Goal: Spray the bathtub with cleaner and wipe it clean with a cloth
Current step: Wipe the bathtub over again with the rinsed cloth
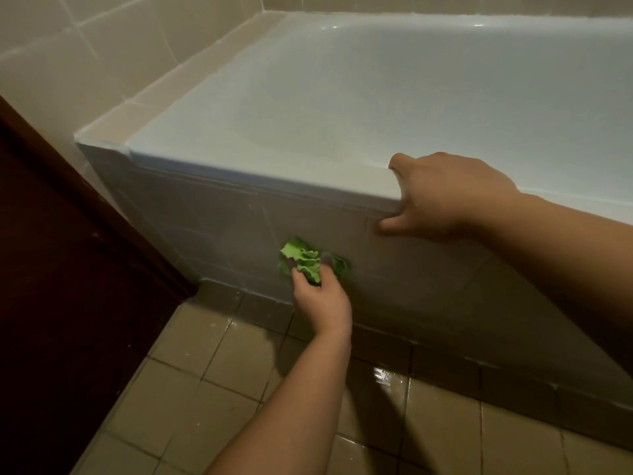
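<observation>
Head view, looking down at the corner of a pale blue bathtub (342, 108) set against beige wall tiles (85, 46). Left hand (320, 299) low against the tiled front panel (212, 214) of the tub, fingers curled round a crumpled green cloth (305, 260) and pressing it to the panel, just above the floor line. Cloth bunched, partly hidden behind the fingers, a darker fold showing to the right of the hand. Left forearm reaching up from the bottom edge of the frame.

Right hand (448, 197) up on the tub's near rim (308, 180), gripping it: thumb hooked under the outer lip against the panel, knuckles bent over the top and fingers going down inside the tub out of sight. Right forearm coming in from the right edge, crossing in front of the panel.

Inside of the tub smooth and glossy, with small highlights near the far rim. Narrow beige tiled ledge (164, 94) running along the tub's left end, between rim and wall.

Brown floor tiles (222, 389) below, wet and shiny in patches, with a bright reflection near the foot of the panel to the right of the left forearm. Dark brown wooden surface (68, 286) filling the left side, meeting the panel's lower left corner.
</observation>
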